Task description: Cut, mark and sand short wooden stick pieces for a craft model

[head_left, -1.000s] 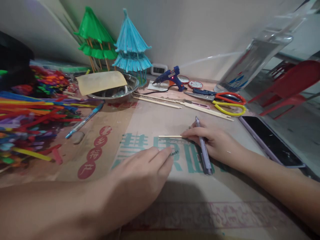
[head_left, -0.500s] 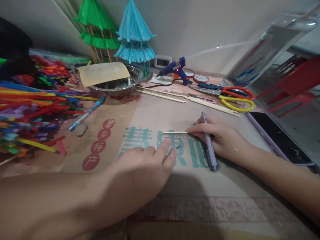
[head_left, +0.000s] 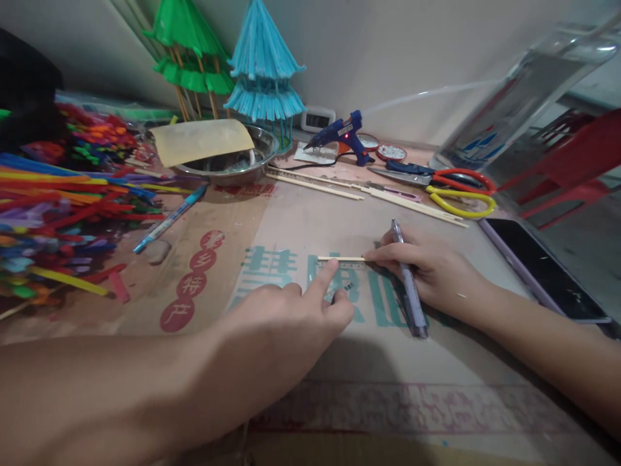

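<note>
A short thin wooden stick [head_left: 347, 259] lies along the edge of a clear ruler [head_left: 356, 265] on the cardboard. My left hand [head_left: 291, 323] has its index finger stretched out, the tip on the stick near its left end; the other fingers are curled under. My right hand [head_left: 427, 268] pinches the stick's right end between thumb and fingertips. A purple pen [head_left: 410, 281] is also held in it, slanting between the fingers. Much of the ruler is hidden under the hands.
Colourful pipe cleaners [head_left: 58, 213] pile up at left. Behind stand a metal bowl [head_left: 266, 152], blue glue gun [head_left: 339, 137], and green [head_left: 182, 32] and blue [head_left: 264, 52] tiered models. Scissors [head_left: 460, 188], wooden sticks [head_left: 412, 206], a phone [head_left: 538, 272] and a water bottle [head_left: 514, 97] are right.
My left index fingertip has moved up from the ruler onto the stick. My right hand keeps the pen and the stick's end, almost unmoved.
</note>
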The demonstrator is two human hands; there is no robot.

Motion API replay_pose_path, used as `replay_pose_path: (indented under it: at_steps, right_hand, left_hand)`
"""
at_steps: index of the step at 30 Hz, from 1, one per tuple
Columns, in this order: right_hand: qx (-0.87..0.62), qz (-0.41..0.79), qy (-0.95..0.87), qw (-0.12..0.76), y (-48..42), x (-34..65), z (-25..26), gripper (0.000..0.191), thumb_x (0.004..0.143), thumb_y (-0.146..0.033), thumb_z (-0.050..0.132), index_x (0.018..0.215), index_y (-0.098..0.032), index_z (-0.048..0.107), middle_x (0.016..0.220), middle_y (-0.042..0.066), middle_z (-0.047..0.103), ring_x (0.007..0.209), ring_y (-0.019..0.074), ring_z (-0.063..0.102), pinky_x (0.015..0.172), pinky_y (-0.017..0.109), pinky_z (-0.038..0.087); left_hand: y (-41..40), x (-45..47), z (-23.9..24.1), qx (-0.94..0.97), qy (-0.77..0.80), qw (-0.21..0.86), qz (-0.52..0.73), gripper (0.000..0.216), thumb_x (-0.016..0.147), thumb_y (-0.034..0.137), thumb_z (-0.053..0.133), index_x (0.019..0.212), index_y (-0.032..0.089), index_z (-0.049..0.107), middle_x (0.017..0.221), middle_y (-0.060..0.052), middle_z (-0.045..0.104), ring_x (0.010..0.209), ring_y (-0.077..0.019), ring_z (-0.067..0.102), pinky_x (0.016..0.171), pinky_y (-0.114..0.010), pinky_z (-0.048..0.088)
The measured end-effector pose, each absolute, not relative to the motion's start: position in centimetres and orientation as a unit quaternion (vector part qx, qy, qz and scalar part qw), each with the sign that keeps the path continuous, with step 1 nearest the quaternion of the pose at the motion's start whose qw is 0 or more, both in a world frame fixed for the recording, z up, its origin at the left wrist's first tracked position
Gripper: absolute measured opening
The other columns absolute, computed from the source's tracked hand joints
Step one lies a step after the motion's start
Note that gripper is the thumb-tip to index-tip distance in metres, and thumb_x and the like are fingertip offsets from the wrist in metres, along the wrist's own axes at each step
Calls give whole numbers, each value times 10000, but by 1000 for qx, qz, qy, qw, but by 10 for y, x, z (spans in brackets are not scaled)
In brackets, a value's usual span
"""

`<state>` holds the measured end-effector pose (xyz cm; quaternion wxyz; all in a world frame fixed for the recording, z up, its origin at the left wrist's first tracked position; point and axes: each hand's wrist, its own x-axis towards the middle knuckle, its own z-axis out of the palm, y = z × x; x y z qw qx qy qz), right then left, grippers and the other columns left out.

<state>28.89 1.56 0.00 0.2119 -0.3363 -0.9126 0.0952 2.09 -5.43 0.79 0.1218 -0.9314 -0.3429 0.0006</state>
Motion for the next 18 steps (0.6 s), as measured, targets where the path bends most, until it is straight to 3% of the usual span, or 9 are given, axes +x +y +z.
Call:
replay_pose_path:
  at_steps: [18]
  right_hand:
    - [-336,106,-910,219,16,288,-2,229,973,-155,553,1040,-209,765,857,74,648,808,216,611,695,325,461]
  left_hand:
    - [-55,21,5,-929,-342,139,-3,297,838,158,561,1112,216,663,1467,-206,581,438,-158,619,384,-294,320]
